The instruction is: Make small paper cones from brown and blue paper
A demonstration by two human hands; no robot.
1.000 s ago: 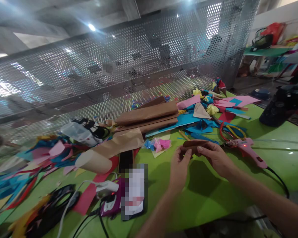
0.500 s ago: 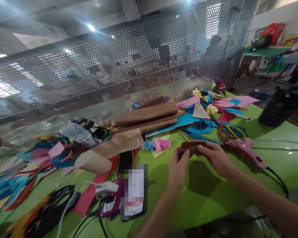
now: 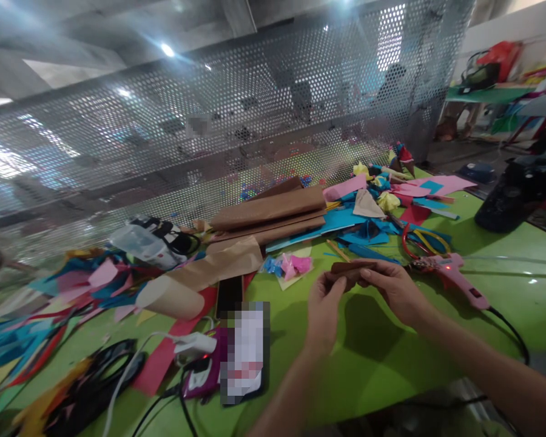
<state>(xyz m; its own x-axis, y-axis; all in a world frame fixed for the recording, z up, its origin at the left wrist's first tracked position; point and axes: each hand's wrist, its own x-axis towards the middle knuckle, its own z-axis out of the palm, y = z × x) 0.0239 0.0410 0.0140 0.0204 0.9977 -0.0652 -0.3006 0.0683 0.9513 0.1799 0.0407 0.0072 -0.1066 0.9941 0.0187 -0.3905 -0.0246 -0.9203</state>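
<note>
Left hand (image 3: 323, 309) has edged slightly leftward with one end of a small brown piece (image 3: 346, 267), apparently folded paper, while the right hand (image 3: 398, 291) has barely moved. Both hands pinch the piece above the green table (image 3: 519, 285), near a pink glue gun (image 3: 457, 280) lying untouched. Shaping seems under way rather than finished; whether any fold is fixed cannot be told.

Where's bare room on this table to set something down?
Bare green tabletop shows between the pixelated slab and left hand, between the forearms, and right of the pink glue gun, nearer than the dark bottle. It's crowded leftward with paper scraps and a white plug, and farther back with folded brown paper.
</note>
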